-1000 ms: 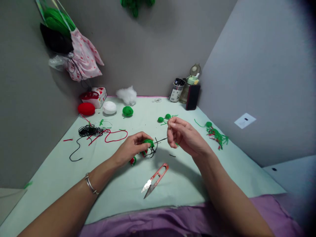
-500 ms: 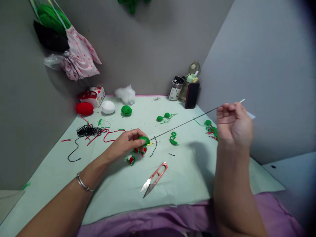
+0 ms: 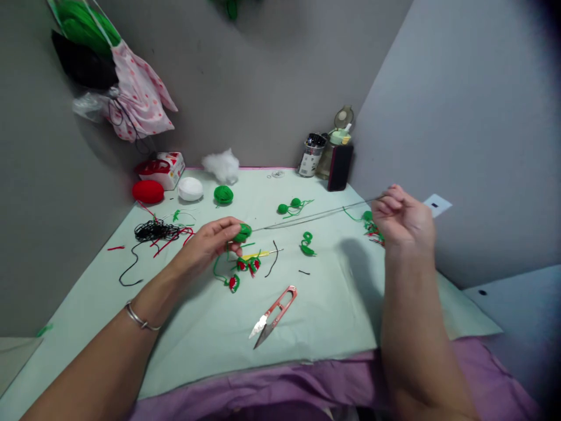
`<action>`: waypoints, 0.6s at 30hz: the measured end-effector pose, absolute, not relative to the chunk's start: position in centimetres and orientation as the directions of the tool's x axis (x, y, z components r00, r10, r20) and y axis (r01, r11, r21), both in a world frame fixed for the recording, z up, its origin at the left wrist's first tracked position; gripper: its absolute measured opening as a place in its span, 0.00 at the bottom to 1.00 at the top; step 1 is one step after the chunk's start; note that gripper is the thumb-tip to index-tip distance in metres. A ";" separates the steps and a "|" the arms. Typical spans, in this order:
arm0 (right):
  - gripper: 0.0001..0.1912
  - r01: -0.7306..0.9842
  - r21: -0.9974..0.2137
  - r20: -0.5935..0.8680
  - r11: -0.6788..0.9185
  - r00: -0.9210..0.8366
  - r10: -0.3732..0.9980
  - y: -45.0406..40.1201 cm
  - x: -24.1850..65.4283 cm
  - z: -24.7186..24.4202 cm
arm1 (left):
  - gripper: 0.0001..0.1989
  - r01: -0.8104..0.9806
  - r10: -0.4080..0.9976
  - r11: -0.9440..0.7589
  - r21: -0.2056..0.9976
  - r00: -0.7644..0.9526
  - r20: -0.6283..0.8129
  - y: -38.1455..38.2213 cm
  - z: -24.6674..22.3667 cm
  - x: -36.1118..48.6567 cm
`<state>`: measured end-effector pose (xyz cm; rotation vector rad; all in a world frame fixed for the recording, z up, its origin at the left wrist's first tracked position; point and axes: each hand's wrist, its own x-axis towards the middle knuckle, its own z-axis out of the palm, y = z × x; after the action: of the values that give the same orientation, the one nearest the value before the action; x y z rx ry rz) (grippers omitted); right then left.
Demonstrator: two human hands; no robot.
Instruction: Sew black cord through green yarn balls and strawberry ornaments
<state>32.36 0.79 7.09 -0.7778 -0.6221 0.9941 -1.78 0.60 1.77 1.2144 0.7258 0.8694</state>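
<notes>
My left hand [image 3: 218,238] pinches a small green crocheted piece [image 3: 242,233] above the left middle of the table. Out to the right, my right hand [image 3: 405,215] is closed and raised, gripping dark yarn [image 3: 307,220] that runs taut from the green piece and looks doubled or blurred. Whether a needle is in those fingers is hidden. Below my left hand lie a yellow-handled crochet hook [image 3: 255,255] and several red-and-green crocheted pieces [image 3: 254,266]. Thread snips [image 3: 275,316] with orange handles rest nearer me, blades pointing toward me.
A tangle of black yarn [image 3: 155,231] lies left, with red [image 3: 148,192], white [image 3: 190,189] and green [image 3: 223,195] yarn balls behind. White stuffing [image 3: 221,166] sits at the back. A phone [image 3: 340,168] leans against a bottle [image 3: 324,166]. Green crocheted parts [image 3: 307,244] lie right of centre.
My left hand has moved left and slightly up with the green piece, uncovering the crochet hook. My right hand has turned and lowered a little; the white tip beyond its fingers no longer shows.
</notes>
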 end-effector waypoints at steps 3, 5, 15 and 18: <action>0.10 -0.443 -0.816 0.165 0.372 0.438 0.883 1.4 33.2 6.5 | 0.14 -0.147 0.837 0.168 0.975 0.544 -0.062 0.3 1.9 -1.5; 0.06 -0.373 -0.865 0.206 0.334 0.344 0.916 1.3 31.5 5.9 | 0.13 -0.156 0.829 0.185 0.970 0.555 -0.068 0.0 1.9 -1.3; 0.07 0.383 -0.825 0.299 0.416 -0.328 0.896 -2.8 21.1 4.3 | 0.14 -0.169 0.813 0.179 0.969 0.580 -0.049 -0.7 2.4 -0.9; 0.03 0.444 -0.750 0.354 0.490 -0.357 0.865 -3.2 20.1 3.8 | 0.13 -0.183 0.819 0.180 0.966 0.572 -0.044 -0.8 2.6 -0.8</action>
<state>20.14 -3.23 3.83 -1.0777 -1.9811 0.7093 -0.82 -0.77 2.57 1.1849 0.6616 0.7860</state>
